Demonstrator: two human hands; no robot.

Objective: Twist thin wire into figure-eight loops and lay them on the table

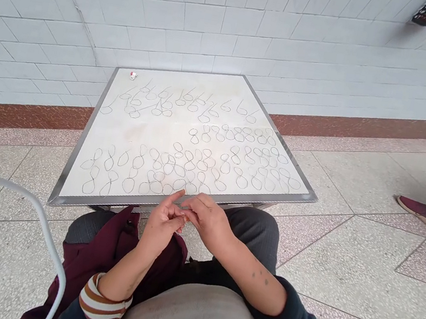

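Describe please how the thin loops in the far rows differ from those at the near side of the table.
The far loops mostly have one ring with a straight loose end; the near loops are mostly double, like a figure eight. The far loops lie nearer the wall, the near loops closer to the person. Both are thin, dark and on the white tabletop.

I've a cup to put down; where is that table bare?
Mid-left on the white table, between the far and near thin loops, plus a strip along its far edge. The near edge and right side are crowded.
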